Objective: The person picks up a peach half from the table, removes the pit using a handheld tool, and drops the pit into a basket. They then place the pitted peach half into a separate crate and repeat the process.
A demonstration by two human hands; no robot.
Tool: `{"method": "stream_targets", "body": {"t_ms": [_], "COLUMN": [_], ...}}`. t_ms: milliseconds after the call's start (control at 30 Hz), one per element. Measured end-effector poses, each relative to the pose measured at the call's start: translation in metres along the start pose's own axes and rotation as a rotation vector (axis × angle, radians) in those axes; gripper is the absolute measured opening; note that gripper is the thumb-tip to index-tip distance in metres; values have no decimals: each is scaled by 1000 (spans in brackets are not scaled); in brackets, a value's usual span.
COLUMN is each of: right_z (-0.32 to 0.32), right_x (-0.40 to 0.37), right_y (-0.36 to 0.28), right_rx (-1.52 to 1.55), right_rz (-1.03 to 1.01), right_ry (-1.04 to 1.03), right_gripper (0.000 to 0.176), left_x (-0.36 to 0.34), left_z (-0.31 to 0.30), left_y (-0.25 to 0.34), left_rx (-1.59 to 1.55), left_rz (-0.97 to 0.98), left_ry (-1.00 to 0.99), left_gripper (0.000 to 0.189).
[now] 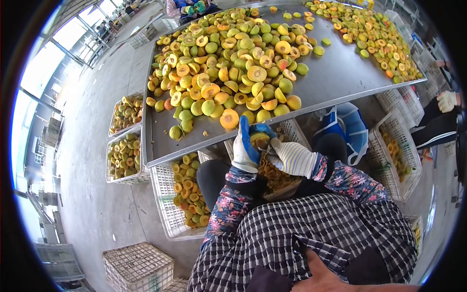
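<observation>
My left hand (246,147), in a white glove with blue-coated fingers, is closed around a yellow-green peach (261,141) just below the table's front edge. Close against the fruit from the right is my right hand (296,157), in a white striped knitted glove, its fingers bent. Whether it grips a small tool is hidden. Under both hands a crate holds brownish-orange peach scraps (275,176). In front, a large heap of halved peaches (228,63) covers much of the metal table (335,73), many with cut faces showing.
A second peach pile (374,36) lies at the far right. White crates of peaches (168,207) stand left and right below the table. A blue bag (348,129) hangs beneath it. Another person's gloved hand (447,101) is at right; a bare hand (318,272) touches the checked apron.
</observation>
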State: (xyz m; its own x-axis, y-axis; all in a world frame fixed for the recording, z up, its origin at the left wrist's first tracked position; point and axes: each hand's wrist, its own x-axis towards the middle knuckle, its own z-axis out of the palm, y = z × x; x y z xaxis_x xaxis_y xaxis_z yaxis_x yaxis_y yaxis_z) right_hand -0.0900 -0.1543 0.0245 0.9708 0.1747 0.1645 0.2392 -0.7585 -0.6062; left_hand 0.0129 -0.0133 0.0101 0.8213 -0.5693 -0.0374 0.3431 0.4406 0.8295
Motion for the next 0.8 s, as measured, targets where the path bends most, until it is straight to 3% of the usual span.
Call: {"method": "stream_targets", "body": {"t_ms": [33,100,133,200,233,267,300,433,567,600,700,800], "right_z": [4,20,22,7,12,17,18,-9,-6,-7,2,11], "right_x": [-3,-6,-3,-5,-5,-5,-4,-7,-9,-8,-3,-9], "right_y": [-1,5,8,3,-3,-8,-11,-2,-16,-17,-1,7], "right_rx": [11,281,439,435,532,624,712,1144,1552,1475,907,194], "right_rz": [13,-65,-125,92,61,26,-11,472,636,650,266,93], "right_ry": [-14,31,42,-174,-104,-32,40,-435,-306,-306,-89,23], "right_gripper": [29,28,28,28,28,28,28,26,25,26,32,31], "left_x": [2,6,5,4,3,6,8,5,6,6,4,9], "left_z": [-3,-6,0,4,5,6,6,9,19,24,25,17], "left_y": [1,8,11,5,1,-2,-3,1,0,3,3,-3], "left_rx": [169,2,-13,1,9,-233,-227,-209,-240,-256,-271,-226], "left_rz": [31,-239,-247,-165,-130,-236,-235,-264,-212,-203,-195,-221], "left_ry": [-1,-17,25,49,57,142,146,138,215,244,243,220], "left_gripper": [50,49,46,47,47,52,53,56,51,51,49,47]}}
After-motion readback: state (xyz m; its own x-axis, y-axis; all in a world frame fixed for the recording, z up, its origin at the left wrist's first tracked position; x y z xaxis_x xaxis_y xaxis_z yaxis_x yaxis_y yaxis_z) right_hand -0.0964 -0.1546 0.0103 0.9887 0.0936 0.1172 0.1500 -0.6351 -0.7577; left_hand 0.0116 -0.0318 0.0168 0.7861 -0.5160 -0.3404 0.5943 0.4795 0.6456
